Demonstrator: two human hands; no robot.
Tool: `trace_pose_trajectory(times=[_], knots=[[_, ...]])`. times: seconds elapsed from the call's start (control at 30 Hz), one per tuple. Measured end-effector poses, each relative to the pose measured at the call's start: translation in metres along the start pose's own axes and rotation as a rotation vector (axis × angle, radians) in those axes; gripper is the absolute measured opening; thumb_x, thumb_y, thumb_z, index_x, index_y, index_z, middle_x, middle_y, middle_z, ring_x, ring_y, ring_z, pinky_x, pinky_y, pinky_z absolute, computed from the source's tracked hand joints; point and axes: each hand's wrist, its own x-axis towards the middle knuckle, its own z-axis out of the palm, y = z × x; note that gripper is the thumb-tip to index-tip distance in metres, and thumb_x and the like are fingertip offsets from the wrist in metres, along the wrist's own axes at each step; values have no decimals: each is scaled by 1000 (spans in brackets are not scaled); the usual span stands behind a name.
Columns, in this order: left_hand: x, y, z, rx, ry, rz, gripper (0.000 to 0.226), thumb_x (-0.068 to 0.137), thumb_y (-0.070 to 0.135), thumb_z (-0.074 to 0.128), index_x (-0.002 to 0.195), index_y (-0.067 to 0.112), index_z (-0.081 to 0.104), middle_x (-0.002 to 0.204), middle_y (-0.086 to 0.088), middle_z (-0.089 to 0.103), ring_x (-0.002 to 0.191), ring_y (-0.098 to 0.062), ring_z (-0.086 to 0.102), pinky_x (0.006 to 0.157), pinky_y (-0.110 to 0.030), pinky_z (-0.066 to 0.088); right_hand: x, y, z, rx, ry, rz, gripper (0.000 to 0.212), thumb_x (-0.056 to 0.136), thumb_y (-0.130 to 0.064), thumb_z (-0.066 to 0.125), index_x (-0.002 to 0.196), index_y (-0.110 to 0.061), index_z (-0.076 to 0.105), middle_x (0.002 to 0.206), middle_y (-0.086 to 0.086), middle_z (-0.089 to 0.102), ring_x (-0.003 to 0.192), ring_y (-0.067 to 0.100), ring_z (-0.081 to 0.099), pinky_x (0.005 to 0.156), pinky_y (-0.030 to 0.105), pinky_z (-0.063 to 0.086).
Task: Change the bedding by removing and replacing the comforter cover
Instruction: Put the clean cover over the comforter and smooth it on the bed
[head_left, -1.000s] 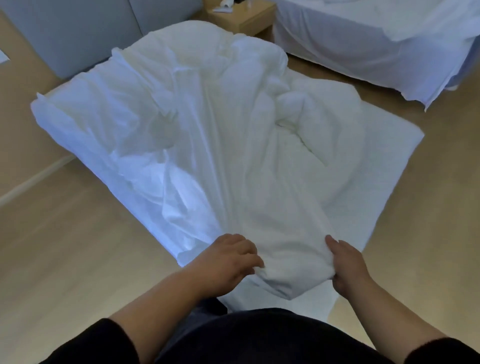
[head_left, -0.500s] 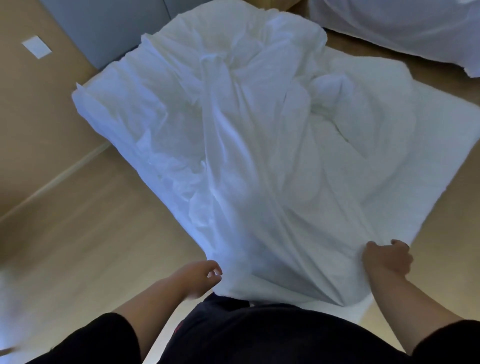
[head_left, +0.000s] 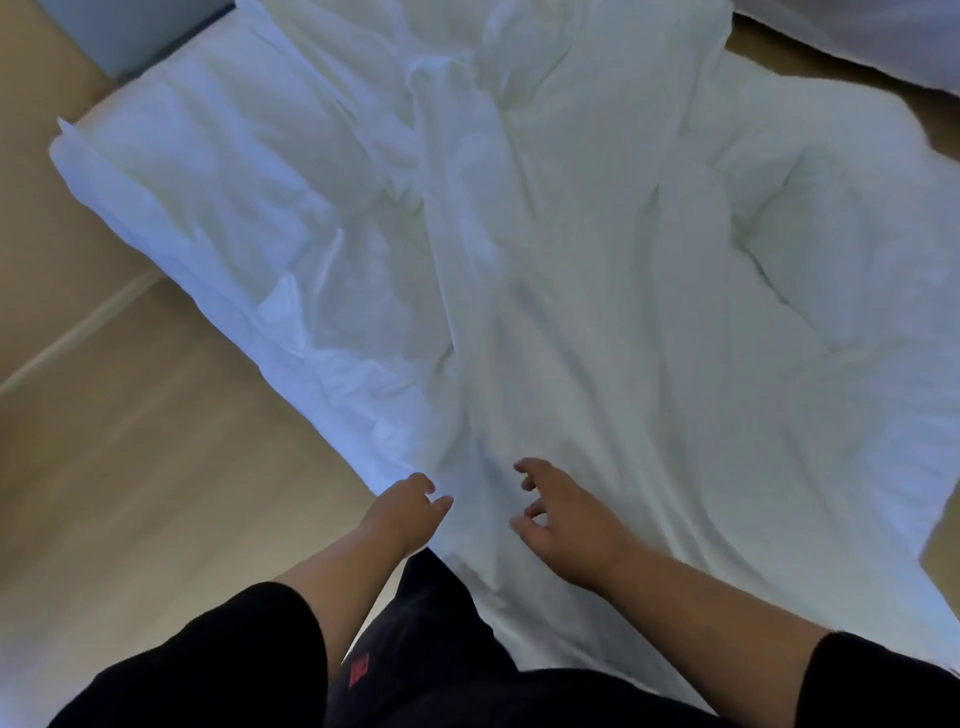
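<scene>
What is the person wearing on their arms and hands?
Both arms have black sleeves pushed up, so the forearms are bare. The left sleeve ends near the elbow, and the right sleeve ends in a cuff further down the forearm. The left hand and right hand are bare: no gloves, and no rings or watch that I can see.

Left hand (head_left: 410, 512): reaches forward, low on the left, fingers loosely bent, holding nothing.
Right hand (head_left: 563, 525): reaches forward next to the left one, fingers (head_left: 524, 470) spread and a little curled, holding nothing.
Arms: both are stretched out in front of the body, bare from the wrist up to black sleeves (head_left: 244, 660).
Gap: the two hands are near each other, not touching.
</scene>
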Motion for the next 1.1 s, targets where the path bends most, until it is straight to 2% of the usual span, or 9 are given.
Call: trace_pose_trajectory(times=[0.07, 0.23, 0.33, 0.5, 0.67, 0.8, 0.9, 1.03, 1.1], knots=[[36, -8, -12, 93, -58, -3, 60, 89, 64, 52, 128, 18, 49, 125, -1, 56, 109, -23, 57, 82, -33, 44, 46, -12, 14, -257, 97, 35, 74, 91, -42, 62, 154, -25, 28, 157, 1, 33, 139, 19, 40, 110, 36, 38], [101, -7, -20, 258, -124, 123, 34, 97, 54, 42, 98, 22, 52, 111, 0, 59, 94, -20, 52, 74, -34, 43, 120, -11, 13, -597, 331, 225, 57, 77, -32, 76, 131, -21, 62, 132, 5, 60, 114, 31, 57, 81, 45, 48], [105, 13, -32, 267, -142, 288, 29, 103, 37, 38, 97, 16, 58, 108, -5, 61, 105, -26, 57, 79, -34, 43, 123, 12, -4, -469, 390, 244, 27, 80, -13, 72, 106, -17, 74, 109, 5, 69, 104, 32, 61, 80, 42, 47], [45, 80, -77, 157, -19, 896, 32, 99, 30, 48, 71, 22, 35, 76, -5, 56, 76, -31, 56, 71, -36, 43, 89, 31, -55, -167, 545, 123, 23, 85, -8, 62, 103, -4, 76, 98, 11, 73, 95, 37, 65, 89, 51, 48], [0, 174, -74, 156, 24, 1377, 24, 97, 29, 50, 77, 16, 54, 82, -4, 60, 82, -29, 57, 79, -39, 40, 49, 63, -118, 81, 865, 454, 19, 98, -20, 58, 95, -8, 73, 92, 13, 71, 93, 36, 63, 79, 33, 41], [43, 179, -53, 332, -186, 1046, 31, 103, 34, 45, 122, 16, 63, 123, -9, 57, 115, -30, 51, 99, -38, 40, 31, 115, -154, 75, 888, 732, 25, 100, -19, 53, 107, -3, 71, 109, 21, 69, 106, 41, 60, 92, 43, 43], [80, 138, -41, 168, -286, 677, 31, 102, 41, 46, 119, 21, 62, 120, -3, 59, 115, -24, 56, 96, -33, 44, 34, 141, -170, 104, 845, 879, 30, 102, -16, 47, 112, 2, 70, 117, 27, 65, 110, 46, 57, 95, 47, 43], [118, 64, -50, -593, -252, -130, 56, 92, 64, 52, 120, 16, 59, 116, -2, 65, 106, -24, 63, 98, -44, 50, 50, 151, -167, 88, 805, 898, 27, 94, -12, 46, 72, -5, 59, 83, 21, 62, 70, 35, 51, 65, 37, 38], [136, 46, -62, -981, -218, -269, 69, 81, 69, 61, 126, 17, 56, 123, -1, 63, 110, -23, 62, 98, -46, 49, 54, 152, -154, 70, 845, 877, 29, 92, -14, 43, 64, -10, 45, 69, 13, 53, 63, 31, 45, 56, 34, 29]])
